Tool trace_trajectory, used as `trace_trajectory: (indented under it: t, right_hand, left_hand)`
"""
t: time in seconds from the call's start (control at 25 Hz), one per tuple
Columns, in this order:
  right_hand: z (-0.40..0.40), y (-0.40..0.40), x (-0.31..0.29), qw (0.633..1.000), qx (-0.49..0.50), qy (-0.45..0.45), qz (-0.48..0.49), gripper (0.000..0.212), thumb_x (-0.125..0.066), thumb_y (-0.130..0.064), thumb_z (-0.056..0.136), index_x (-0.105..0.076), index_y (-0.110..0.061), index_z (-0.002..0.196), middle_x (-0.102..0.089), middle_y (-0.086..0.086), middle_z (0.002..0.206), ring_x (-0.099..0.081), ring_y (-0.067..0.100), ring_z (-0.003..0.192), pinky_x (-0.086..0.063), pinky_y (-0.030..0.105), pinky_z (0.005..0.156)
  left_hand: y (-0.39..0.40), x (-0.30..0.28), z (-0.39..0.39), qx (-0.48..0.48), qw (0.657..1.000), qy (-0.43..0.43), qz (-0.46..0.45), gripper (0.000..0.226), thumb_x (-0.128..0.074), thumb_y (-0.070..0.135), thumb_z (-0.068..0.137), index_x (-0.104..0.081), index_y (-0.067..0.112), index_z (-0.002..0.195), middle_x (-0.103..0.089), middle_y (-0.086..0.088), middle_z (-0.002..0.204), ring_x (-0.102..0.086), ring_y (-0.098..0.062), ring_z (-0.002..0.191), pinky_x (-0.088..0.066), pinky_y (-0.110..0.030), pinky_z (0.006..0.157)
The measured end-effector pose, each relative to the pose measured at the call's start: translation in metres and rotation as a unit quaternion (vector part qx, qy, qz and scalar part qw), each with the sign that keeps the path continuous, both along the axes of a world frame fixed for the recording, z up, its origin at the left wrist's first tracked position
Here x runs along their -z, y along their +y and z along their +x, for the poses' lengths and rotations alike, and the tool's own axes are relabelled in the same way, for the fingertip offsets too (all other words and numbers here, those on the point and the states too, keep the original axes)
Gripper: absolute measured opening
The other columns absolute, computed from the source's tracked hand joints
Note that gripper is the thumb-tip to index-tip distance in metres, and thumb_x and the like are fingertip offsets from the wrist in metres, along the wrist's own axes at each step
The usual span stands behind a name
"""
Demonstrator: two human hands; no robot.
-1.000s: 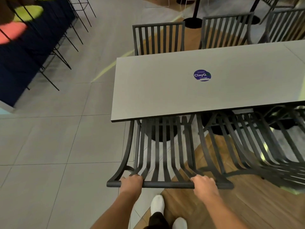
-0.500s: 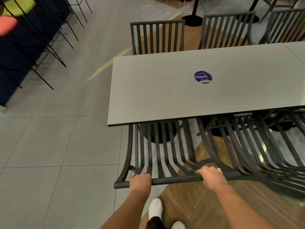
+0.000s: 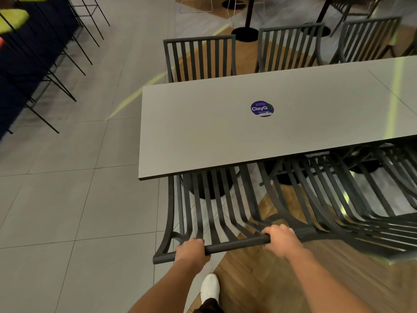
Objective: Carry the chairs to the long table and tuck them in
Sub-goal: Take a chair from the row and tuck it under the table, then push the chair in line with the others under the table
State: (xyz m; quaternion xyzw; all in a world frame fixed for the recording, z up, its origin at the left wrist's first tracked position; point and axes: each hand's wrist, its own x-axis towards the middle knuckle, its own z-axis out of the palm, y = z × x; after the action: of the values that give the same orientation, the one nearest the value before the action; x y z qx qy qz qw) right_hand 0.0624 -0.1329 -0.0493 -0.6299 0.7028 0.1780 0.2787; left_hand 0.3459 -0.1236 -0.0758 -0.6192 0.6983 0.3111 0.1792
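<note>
Dark slatted chair [image 3: 216, 213] now farther under table [image 3: 203, 141], both hands [image 3: 191, 250] clenched on its top rail [image 3: 234, 244].

Chairs: five slatted dark ones, three at far side [image 3: 199, 57] [image 3: 290, 47] [image 3: 370, 38], two at near side [image 3: 214, 213] [image 3: 352, 199]. Counter [image 3: 203, 132]: one. Round sticker [image 3: 262, 108]: one. Hands: two [image 3: 191, 250] [image 3: 282, 239]. White shoe [image 3: 210, 288]: one.

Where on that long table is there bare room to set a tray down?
Nearly the whole table is bare: left of the round blue sticker to the table's end, and right of it too. Below the near edge it is crowded with the held chair and its neighbour.
</note>
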Motion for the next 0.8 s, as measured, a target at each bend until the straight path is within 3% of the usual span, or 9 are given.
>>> trace_trajectory:
  t: [0.16, 0.28, 0.4, 0.64, 0.8]
  right_hand:
    - [-0.012, 0.012, -0.016, 0.992, 0.078, -0.096, -0.023, 0.048, -0.074, -0.040, 0.089, -0.061, -0.028, 0.134, -0.060, -0.002, 0.123, -0.054, 0.019, 0.120, -0.044, 0.037, 0.108]
    - [-0.038, 0.025, -0.025, 0.980, 0.104, -0.138, -0.095, 0.041, -0.068, -0.039, 0.095, -0.062, -0.023, 0.133, -0.059, -0.008, 0.125, -0.053, 0.015, 0.122, -0.044, 0.032, 0.105]
    - [-0.096, 0.048, -0.031, 0.971, 0.121, -0.136, -0.154, 0.034, -0.063, -0.040, 0.097, -0.065, -0.023, 0.127, -0.060, -0.011, 0.124, -0.054, 0.012, 0.119, -0.043, 0.026, 0.098]
    - [-0.269, 0.117, -0.036, 0.965, 0.165, -0.100, -0.180, 0.029, -0.061, -0.042, 0.098, -0.069, -0.024, 0.119, -0.063, -0.007, 0.117, -0.058, 0.015, 0.112, -0.048, 0.030, 0.090]
    - [-0.383, 0.159, -0.043, 0.964, 0.176, -0.065, -0.188, 0.030, -0.061, -0.038, 0.098, -0.069, -0.022, 0.122, -0.063, -0.003, 0.121, -0.058, 0.019, 0.116, -0.048, 0.034, 0.096]
  left_hand:
    - [-0.002, -0.016, -0.042, 0.017, 0.998, 0.066, -0.004, 0.027, -0.061, 0.044, 0.096, -0.063, 0.028, 0.118, -0.064, 0.003, 0.107, -0.063, -0.016, 0.097, -0.056, -0.036, 0.090]
    - [-0.006, -0.029, -0.091, 0.040, 0.994, 0.093, -0.030, 0.025, -0.059, 0.041, 0.098, -0.063, 0.029, 0.120, -0.062, 0.003, 0.108, -0.063, -0.018, 0.097, -0.057, -0.038, 0.088]
    - [-0.003, -0.040, -0.155, 0.060, 0.990, 0.103, -0.080, 0.024, -0.055, 0.040, 0.102, -0.063, 0.030, 0.122, -0.060, 0.003, 0.109, -0.062, -0.020, 0.097, -0.056, -0.039, 0.086]
    - [0.039, -0.053, -0.307, 0.049, 0.986, 0.085, -0.134, 0.031, -0.046, 0.035, 0.105, -0.063, 0.019, 0.126, -0.057, -0.004, 0.123, -0.055, -0.029, 0.115, -0.051, -0.042, 0.091]
    - [0.077, -0.065, -0.411, 0.065, 0.986, 0.095, -0.120, 0.026, -0.045, 0.031, 0.104, -0.064, 0.014, 0.111, -0.061, -0.007, 0.117, -0.059, -0.031, 0.109, -0.051, -0.039, 0.084]
